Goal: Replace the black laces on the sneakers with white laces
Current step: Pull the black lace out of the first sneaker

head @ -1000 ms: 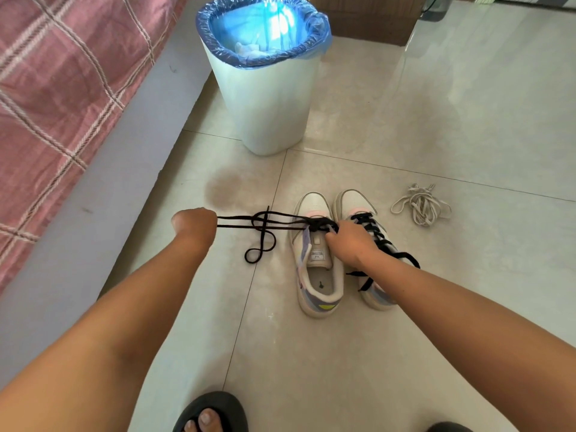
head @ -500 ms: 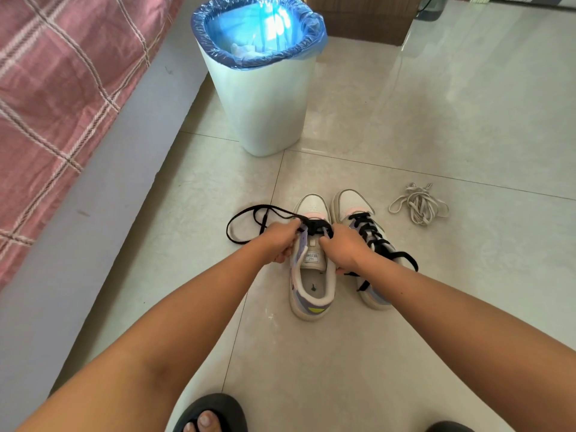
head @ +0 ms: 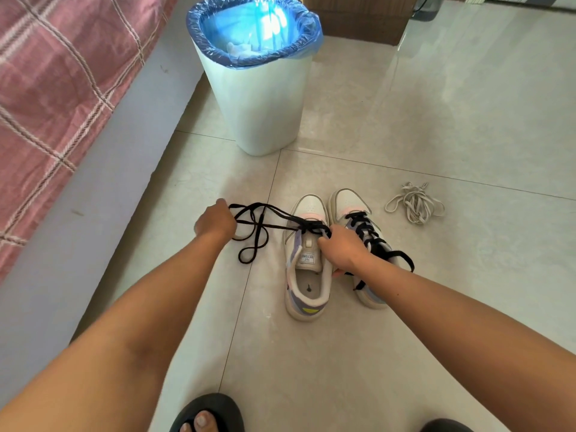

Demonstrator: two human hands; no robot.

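Between the two hands: left sneaker point(head: 307, 275), white with purple and yellow panels, standing on the tiled floor point(head: 436, 307), toe pointing away from the person. Most eyelets unlaced; tongue label exposed.

Left hand point(head: 215, 221): fingers curled round the black lace point(head: 265, 221), held out to the left of the sneaker. Several strands run taut from the fist to the eyelets near the toe; a slack loop lies on the floor just below them.

Right hand point(head: 341, 249): grips the right edge of the left sneaker at the tongue, fingers curled over the upper.

Just right of the right hand: right sneaker point(head: 358, 219), touching its mate, black lacing point(head: 371, 235) fully in place, loose ends trailing beside the wrist.

Further right, well apart from both hands: white laces point(head: 414, 204), in a loose bundle on the floor.

Beyond the hands: white bin point(head: 258, 104) with blue liner.

Far left: bed with pink checked cover point(head: 46, 88).

Near edge: foot in a black sandal point(head: 207, 413).
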